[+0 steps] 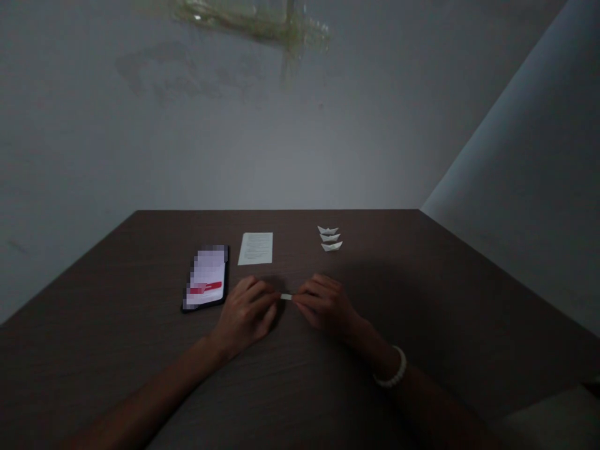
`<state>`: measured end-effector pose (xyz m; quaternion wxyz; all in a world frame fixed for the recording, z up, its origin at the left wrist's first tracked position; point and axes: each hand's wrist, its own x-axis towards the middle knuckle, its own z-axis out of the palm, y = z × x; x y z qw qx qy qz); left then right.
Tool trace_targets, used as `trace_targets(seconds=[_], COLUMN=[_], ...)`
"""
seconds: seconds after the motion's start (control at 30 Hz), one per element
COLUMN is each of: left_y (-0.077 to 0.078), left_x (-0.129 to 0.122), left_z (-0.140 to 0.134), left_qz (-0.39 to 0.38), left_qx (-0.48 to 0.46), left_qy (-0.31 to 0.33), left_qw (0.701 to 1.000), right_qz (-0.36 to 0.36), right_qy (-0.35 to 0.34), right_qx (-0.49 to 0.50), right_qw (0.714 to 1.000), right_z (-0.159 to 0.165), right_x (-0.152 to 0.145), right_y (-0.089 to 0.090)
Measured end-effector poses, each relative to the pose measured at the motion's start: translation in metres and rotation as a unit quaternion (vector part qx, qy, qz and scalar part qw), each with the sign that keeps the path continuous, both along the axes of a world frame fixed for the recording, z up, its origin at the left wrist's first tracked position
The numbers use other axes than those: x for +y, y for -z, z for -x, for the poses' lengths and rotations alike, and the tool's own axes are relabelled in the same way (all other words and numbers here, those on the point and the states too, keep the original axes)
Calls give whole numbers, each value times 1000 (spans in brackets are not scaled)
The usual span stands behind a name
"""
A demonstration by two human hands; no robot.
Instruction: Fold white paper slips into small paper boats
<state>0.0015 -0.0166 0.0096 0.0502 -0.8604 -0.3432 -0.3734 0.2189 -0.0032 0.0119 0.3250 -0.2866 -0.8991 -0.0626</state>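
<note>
Between my two hands, low over the table, is a small folded piece of white paper [286, 297]. My left hand [248, 309] pinches its left end, and my right hand [328, 304], with a white beaded bracelet on the wrist, pinches the right end. Fingers cover both ends, so only the short middle strip shows. Beyond my right hand stand three small paper boats, the nearest one [332, 247] in line with the others. A sheet of printed paper [255, 249] lies flat beyond my left hand.
A phone [206, 275] with a lit screen lies left of my left hand. The dark brown table [140, 350] reaches back to a grey wall [262, 156]. A pale slanted surface [525, 162] rises along the right side.
</note>
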Motion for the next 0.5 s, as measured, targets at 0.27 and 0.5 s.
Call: trace_targets(seconds=[0.27,0.5], left_y=[4,2], left_x=[3,6], left_z=[2,6], left_qz=[9,31], left_qx=[-28,-51], left_qy=[-44,-81], left_qw=[999,995], right_qz=[-8,-17], right_qy=[19,55], right_qx=[-8,-7], right_qw=[1000,998], right_z=[-3,-12], right_x=[1,4], right_y=[-2,-2])
